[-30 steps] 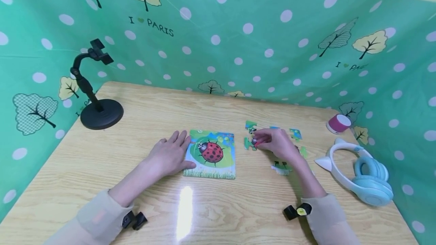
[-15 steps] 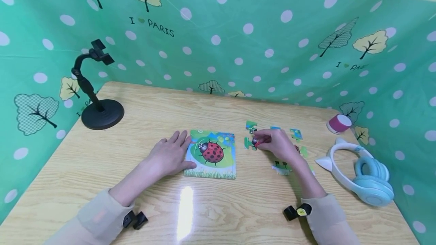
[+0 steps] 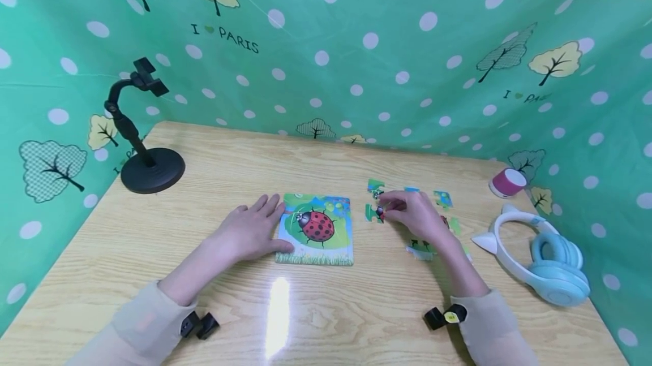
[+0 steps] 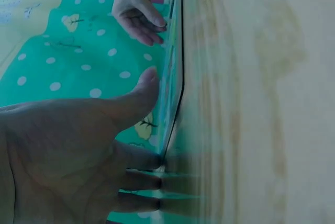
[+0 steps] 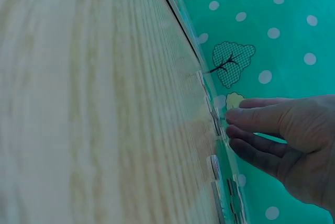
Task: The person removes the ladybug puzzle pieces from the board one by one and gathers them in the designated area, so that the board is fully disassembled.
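A square picture board with a ladybug (image 3: 317, 230) lies flat on the wooden table. My left hand (image 3: 247, 233) rests with spread, straight fingers at its left edge, the thumb over the lower left part. To the right, my right hand (image 3: 415, 213) pinches a puzzle piece with red on it between thumb and fingertips, low over the table; the fingers partly hide it. Right at those fingertips is a green jigsaw piece (image 3: 370, 212), and another piece (image 3: 376, 185) lies just above it. In the right wrist view, the fingertips of my right hand (image 5: 282, 135) meet the pieces' edges.
More puzzle pieces lie around and under the right forearm, including a blue one (image 3: 442, 198) and a grassy one (image 3: 420, 252). Cat-ear headphones (image 3: 557, 275) and a pink cylinder (image 3: 507, 183) stand at the right. A black phone stand (image 3: 153, 169) is at the back left.
The red part by the right fingertips has shifted slightly left toward the green piece. The left hand stays in place at the ladybug board.
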`<action>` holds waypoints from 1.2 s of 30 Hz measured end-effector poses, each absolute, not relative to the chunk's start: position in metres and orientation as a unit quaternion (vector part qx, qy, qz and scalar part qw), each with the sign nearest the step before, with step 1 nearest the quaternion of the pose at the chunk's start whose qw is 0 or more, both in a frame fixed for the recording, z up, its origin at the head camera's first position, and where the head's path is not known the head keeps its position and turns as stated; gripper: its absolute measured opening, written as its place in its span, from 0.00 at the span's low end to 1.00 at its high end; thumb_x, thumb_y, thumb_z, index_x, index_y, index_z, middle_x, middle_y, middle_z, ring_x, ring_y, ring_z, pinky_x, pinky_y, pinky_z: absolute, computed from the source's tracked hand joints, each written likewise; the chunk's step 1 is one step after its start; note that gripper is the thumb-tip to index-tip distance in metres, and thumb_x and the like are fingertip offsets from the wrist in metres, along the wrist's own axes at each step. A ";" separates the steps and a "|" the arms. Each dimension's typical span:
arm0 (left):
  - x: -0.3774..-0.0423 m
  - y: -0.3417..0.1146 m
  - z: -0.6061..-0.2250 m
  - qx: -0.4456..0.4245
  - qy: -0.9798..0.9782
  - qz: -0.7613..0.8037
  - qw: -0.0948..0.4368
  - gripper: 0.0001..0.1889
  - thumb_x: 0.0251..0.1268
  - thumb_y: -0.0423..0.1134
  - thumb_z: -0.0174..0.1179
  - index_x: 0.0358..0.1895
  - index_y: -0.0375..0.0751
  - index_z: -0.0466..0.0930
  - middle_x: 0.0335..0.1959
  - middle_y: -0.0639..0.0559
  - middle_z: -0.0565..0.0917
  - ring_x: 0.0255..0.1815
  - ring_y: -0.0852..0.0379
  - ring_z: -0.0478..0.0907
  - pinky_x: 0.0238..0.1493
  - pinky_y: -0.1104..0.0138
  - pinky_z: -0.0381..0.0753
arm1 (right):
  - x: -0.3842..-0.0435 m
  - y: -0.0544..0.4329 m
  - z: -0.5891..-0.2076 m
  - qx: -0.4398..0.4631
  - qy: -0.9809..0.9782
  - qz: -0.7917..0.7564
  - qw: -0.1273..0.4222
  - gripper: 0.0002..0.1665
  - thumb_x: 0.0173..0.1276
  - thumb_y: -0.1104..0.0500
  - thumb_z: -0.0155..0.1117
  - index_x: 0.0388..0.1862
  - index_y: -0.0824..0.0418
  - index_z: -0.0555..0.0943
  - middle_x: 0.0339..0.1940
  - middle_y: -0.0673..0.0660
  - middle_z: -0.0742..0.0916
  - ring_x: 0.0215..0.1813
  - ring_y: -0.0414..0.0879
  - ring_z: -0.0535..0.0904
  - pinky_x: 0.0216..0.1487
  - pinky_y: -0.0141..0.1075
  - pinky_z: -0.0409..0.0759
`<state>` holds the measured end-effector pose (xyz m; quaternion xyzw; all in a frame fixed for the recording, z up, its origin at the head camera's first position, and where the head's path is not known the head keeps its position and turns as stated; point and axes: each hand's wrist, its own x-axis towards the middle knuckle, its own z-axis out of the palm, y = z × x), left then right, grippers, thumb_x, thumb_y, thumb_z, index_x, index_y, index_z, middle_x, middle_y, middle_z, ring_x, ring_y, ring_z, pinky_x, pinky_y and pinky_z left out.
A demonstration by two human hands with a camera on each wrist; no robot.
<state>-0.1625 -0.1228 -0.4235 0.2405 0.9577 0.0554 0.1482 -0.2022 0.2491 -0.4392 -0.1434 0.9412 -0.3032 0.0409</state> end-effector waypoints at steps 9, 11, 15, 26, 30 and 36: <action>-0.164 -0.130 -0.423 0.252 0.948 0.078 0.178 0.64 0.50 0.74 0.68 0.82 0.35 0.53 0.85 0.35 0.50 0.85 0.32 0.50 0.77 0.34 0.61 | -0.201 0.245 -0.436 -0.141 0.942 -0.304 0.025 0.18 0.69 0.61 0.72 0.57 0.59 0.87 0.49 0.57 0.93 0.46 0.49 0.90 0.49 0.44 0.89; -0.163 -0.131 -0.424 0.251 0.949 0.077 0.176 0.64 0.50 0.73 0.68 0.82 0.35 0.53 0.85 0.35 0.50 0.84 0.32 0.50 0.77 0.34 0.61 | -0.200 0.243 -0.436 -0.146 0.938 -0.312 0.023 0.18 0.69 0.61 0.72 0.58 0.59 0.87 0.49 0.57 0.93 0.47 0.49 0.90 0.50 0.44 0.89; -0.163 -0.129 -0.424 0.253 0.950 0.072 0.171 0.63 0.51 0.73 0.68 0.82 0.34 0.53 0.85 0.35 0.50 0.85 0.32 0.50 0.77 0.34 0.61 | -0.198 0.232 -0.433 -0.164 0.922 -0.349 0.027 0.21 0.69 0.62 0.72 0.60 0.60 0.85 0.52 0.57 0.92 0.50 0.50 0.89 0.53 0.45 0.89; -0.165 -0.129 -0.423 0.253 0.949 0.066 0.176 0.64 0.51 0.73 0.68 0.83 0.36 0.51 0.85 0.35 0.47 0.86 0.32 0.45 0.78 0.33 0.58 | -0.180 0.156 -0.428 -0.246 0.869 -0.413 0.115 0.37 0.62 0.61 0.77 0.71 0.59 0.77 0.60 0.60 0.88 0.58 0.55 0.86 0.62 0.49 0.85; -0.165 -0.129 -0.423 0.251 0.948 0.069 0.180 0.64 0.52 0.73 0.67 0.83 0.36 0.50 0.85 0.36 0.47 0.86 0.32 0.44 0.78 0.33 0.58 | -0.173 0.132 -0.431 -0.260 0.864 -0.406 0.144 0.40 0.61 0.60 0.79 0.73 0.57 0.76 0.58 0.58 0.88 0.56 0.51 0.86 0.59 0.45 0.86; -0.165 -0.130 -0.423 0.250 0.949 0.070 0.181 0.63 0.53 0.73 0.67 0.83 0.36 0.50 0.86 0.36 0.47 0.85 0.32 0.45 0.78 0.32 0.58 | -0.162 0.108 -0.440 -0.254 0.866 -0.405 0.143 0.40 0.59 0.62 0.80 0.71 0.58 0.77 0.53 0.55 0.89 0.50 0.46 0.87 0.53 0.35 0.87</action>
